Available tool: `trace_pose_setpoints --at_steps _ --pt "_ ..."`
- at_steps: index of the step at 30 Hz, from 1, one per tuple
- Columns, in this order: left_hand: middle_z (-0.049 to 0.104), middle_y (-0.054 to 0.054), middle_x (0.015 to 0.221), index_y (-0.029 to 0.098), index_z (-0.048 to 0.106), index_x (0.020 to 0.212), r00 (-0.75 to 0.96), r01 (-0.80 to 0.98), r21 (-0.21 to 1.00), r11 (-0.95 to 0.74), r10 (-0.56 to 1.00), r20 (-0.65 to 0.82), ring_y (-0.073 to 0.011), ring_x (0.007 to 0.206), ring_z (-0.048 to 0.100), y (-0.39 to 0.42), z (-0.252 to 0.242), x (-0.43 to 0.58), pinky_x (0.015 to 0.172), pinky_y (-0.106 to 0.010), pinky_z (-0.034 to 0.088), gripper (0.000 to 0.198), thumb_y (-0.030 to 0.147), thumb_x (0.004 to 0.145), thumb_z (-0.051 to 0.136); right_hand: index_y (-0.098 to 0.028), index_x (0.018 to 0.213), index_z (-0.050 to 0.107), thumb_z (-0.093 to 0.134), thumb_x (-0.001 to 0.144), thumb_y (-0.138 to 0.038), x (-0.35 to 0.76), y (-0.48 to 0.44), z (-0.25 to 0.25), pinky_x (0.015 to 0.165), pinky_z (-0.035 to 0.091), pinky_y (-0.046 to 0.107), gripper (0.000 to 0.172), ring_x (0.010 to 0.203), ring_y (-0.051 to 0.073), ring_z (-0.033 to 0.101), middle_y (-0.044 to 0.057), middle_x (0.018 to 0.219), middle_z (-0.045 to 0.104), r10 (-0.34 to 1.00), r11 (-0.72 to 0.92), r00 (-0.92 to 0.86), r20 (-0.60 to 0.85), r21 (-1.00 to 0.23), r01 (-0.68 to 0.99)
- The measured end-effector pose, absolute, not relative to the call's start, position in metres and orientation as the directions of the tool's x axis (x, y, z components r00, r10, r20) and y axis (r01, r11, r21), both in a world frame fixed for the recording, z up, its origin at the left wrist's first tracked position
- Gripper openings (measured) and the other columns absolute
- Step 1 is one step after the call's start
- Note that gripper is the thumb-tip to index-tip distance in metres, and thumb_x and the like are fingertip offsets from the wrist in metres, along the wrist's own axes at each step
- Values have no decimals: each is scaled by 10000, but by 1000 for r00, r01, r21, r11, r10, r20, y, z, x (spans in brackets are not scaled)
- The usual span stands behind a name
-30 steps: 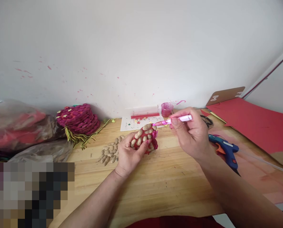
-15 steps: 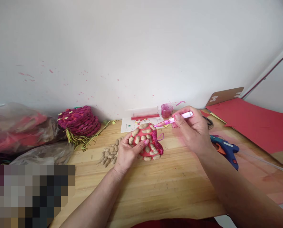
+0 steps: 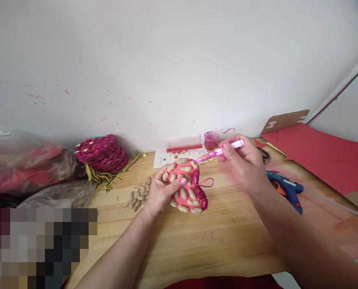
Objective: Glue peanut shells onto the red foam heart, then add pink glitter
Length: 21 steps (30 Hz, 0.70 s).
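Note:
My left hand (image 3: 163, 190) grips a red heart-shaped piece (image 3: 183, 193) covered with glued-on peanuts, thumb on its face. Along its right edge several peanuts are painted shiny magenta, and a thin pink loop (image 3: 209, 183) sticks out there. In my right hand (image 3: 243, 162) is a white paintbrush (image 3: 231, 148) smeared with pink, pinched between thumb and fingers. Its tip meets a bare peanut at the piece's upper right. A cup of magenta paint (image 3: 211, 140) stands behind, near the wall. Loose peanuts (image 3: 138, 196) lie left of the piece.
A stack of magenta peanut pieces (image 3: 102, 154) with olive tassels is at the left, beside plastic bags (image 3: 40, 160). Small stars lie on a white sheet (image 3: 160, 159). On the right are a blue glue gun (image 3: 287, 188) and red sheets (image 3: 326, 152).
The peanut-covered piece has tilted a little, its lower part dropping and its face turning more toward me. The pink loop now shows more. The brush tip stays near the same peanut.

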<state>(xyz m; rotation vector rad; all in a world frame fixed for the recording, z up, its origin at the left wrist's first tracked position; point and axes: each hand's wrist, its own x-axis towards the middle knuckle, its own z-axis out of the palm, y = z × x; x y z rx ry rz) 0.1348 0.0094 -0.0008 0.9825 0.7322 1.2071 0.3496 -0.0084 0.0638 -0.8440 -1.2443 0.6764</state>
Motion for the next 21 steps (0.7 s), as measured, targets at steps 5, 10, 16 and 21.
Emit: trace_pose_setpoints --at_steps 5,10,16,21 --pt "706 38 743 178 656 892 248 -383 920 86 969 13 -98 578 642 10 0 133 582 -215 571 432 273 595 955 -231 859 614 751 880 -466 350 -7 62 615 428 287 273 637 125 535 -42 706 592 839 525 193 509 -850 -41" --pt "728 25 755 177 655 889 263 -363 928 85 965 14 -110 581 657 9 1 133 590 -229 586 441 268 581 958 -238 863 614 749 881 -463 350 -6 60 626 426 294 264 644 129 526 -41 717 588 846 519 186 499 -851 -76" --pt "733 16 748 174 654 907 236 -374 920 116 971 -27 -132 562 676 8 4 134 547 -236 581 491 303 549 964 -244 848 609 751 875 -474 351 -6 60 624 434 299 271 636 132 526 -41 711 583 846 521 177 503 -850 -79" --pt "747 9 742 176 655 908 245 -391 911 135 969 -38 -147 552 689 9 6 134 533 -250 588 505 294 531 971 -245 834 610 760 864 -485 351 -6 63 614 431 299 284 633 134 519 -40 705 573 843 525 183 505 -847 -78"
